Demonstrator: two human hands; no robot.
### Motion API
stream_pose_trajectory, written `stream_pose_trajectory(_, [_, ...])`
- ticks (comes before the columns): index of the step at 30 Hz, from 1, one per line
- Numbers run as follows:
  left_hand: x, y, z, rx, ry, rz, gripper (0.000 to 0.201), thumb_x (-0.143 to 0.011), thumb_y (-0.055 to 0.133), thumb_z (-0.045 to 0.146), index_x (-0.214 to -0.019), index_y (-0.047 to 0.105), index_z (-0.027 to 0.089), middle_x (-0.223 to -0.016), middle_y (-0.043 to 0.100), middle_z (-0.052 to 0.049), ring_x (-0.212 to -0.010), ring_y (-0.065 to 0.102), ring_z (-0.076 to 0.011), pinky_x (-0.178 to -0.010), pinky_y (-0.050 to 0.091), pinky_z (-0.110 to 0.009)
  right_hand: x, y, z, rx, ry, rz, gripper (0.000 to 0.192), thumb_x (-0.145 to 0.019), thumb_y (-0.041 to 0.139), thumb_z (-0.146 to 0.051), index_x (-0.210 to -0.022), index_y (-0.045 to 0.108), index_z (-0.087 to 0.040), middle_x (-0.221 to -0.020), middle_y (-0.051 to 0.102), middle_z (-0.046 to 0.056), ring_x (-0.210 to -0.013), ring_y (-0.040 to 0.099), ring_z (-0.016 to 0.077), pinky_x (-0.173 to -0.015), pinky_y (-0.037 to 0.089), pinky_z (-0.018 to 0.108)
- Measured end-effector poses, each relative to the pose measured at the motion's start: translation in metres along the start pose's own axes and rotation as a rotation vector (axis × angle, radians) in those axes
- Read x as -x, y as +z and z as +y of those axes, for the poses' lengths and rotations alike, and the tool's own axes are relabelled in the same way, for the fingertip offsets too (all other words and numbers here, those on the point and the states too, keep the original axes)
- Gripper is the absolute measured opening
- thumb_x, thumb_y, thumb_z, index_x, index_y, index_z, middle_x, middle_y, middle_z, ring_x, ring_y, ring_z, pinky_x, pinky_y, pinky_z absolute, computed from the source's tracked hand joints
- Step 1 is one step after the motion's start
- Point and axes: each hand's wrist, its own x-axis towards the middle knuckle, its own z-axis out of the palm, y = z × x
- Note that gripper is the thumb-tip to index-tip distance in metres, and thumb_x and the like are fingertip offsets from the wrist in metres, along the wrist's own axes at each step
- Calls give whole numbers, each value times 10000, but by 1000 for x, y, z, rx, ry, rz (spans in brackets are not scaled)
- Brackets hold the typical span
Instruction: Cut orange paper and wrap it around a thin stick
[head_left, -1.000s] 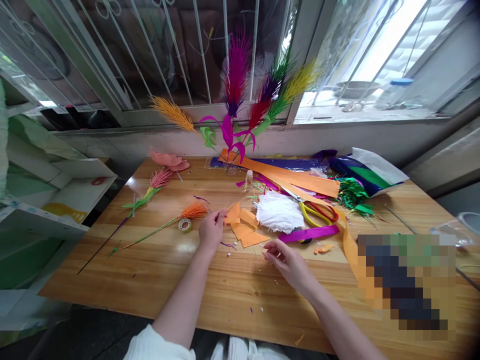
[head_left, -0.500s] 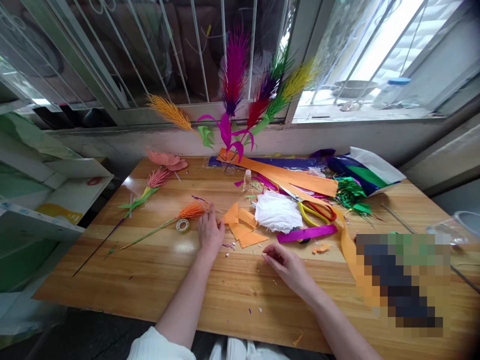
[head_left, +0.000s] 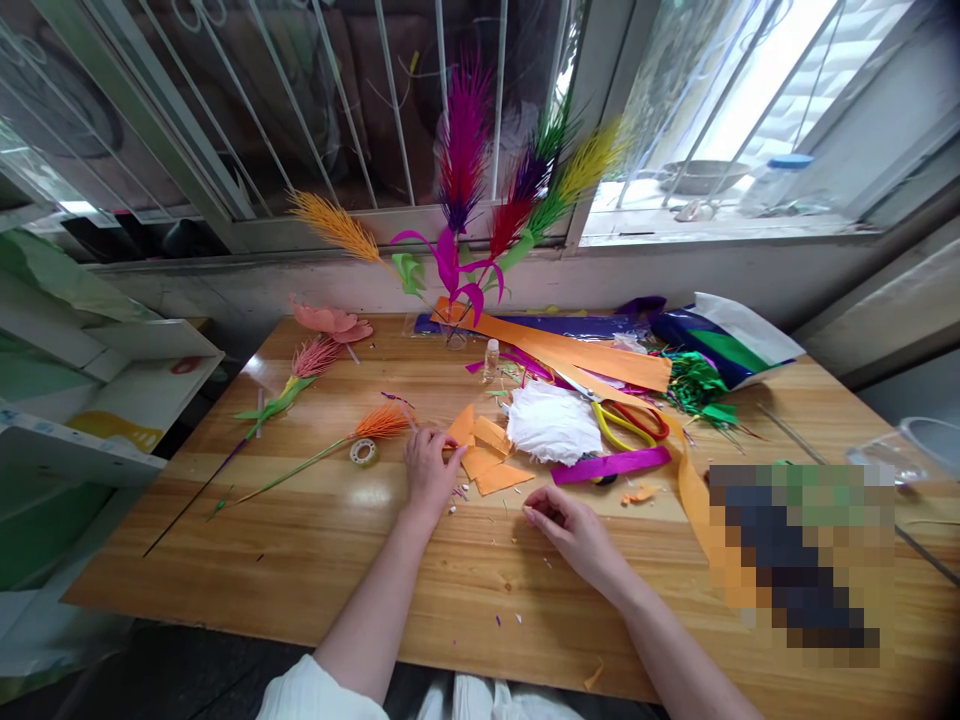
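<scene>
Left hand (head_left: 429, 468) has slid right from the orange paper flower (head_left: 379, 422) onto the orange paper scraps (head_left: 480, 455), fingers spread flat on them. Right hand (head_left: 574, 528) barely moved, fingertips pinched (contents too small to tell). Scraps lie mid-table (head_left: 315, 540), beside white feathery tuft (head_left: 551, 422).

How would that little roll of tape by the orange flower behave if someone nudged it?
The tape roll lies flat on the table, so it would probably slide, not roll. It looks small and hollow, likely very light.
</scene>
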Motion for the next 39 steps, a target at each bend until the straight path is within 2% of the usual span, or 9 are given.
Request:
stream_pose_trajectory(6, [4,-29,25,382,63,-38,133,-750,516,306,-725,556,182,-850,531,-48,-854,503,-164,-786,392,-301,3,-1,-2,-158,2,125,185,-790,475,-353,-894,510,-205,-749,573,24,-622,517,142,-568,426,263])
stream_pose_trajectory(9, [12,-50,47,643,124,-298,117,-756,510,294,-733,536,182,-816,556,-35,-811,524,-149,-752,416,-283,4,-10,-11,-193,-146,262,396,-747,547,-331,-1113,428,-240,-1107,488,79,-916,506,193,-760,443,318])
stream_pose_trajectory(11, [18,-57,58,792,106,-413,122,-738,538,291,-713,521,172,-818,567,-40,-807,531,-149,-750,420,-280,5,-18,-17,-201,-237,190,542,-717,588,-321,-1205,361,-264,-1268,364,76,-1120,384,231,-909,364,368])
stream_pose_trajectory(14, [28,-50,65,1019,-34,-468,129,-734,542,284,-718,498,164,-787,550,-34,-772,535,-136,-739,429,-276,3,-26,-20,-287,-209,13,601,-730,581,-325,-1254,291,-281,-1205,430,71,-1143,371,217,-939,336,374])
stream_pose_trajectory(17, [36,-32,59,1125,-157,-537,145,-713,562,277,-710,472,163,-790,544,-29,-765,531,-130,-739,430,-276,0,-28,-15,-337,-143,18,560,-738,571,-336,-1231,315,-267,-960,520,42,-954,485,175,-849,398,323])
stream_pose_trajectory(20, [41,-17,50,946,-189,-524,129,-717,544,277,-719,483,164,-772,542,-25,-723,525,-127,-702,430,-273,-3,-23,-5,-264,-95,37,431,-751,546,-338,-1144,401,-235,-738,481,-9,-717,491,134,-700,427,271])
stream_pose_trajectory(24, [42,-10,42,585,-25,-410,81,-722,523,247,-693,511,172,-747,524,-19,-733,501,-140,-694,415,-277,-7,-17,6,-94,-28,96,305,-765,507,-328,-1041,460,-206,-659,460,-20,-613,469,131,-572,412,248])
stream_pose_trajectory(32, [32,-13,51,475,76,-275,177,-691,560,210,-865,531,194,-906,509,-48,-855,500,-158,-775,406,-303,-34,-34,6,553,-275,452,243,-720,547,-281,-951,563,-208,-977,501,85,-930,438,249,-832,375,397])
stream_pose_trajectory(39, [-2,8,64,471,-174,-242,170,-699,542,313,-605,503,178,-696,522,-8,-658,497,-123,-645,392,-259,-68,-39,15,668,-330,454,82,-713,564,-236,-786,557,-200,-915,526,69,-922,433,242,-827,382,388])
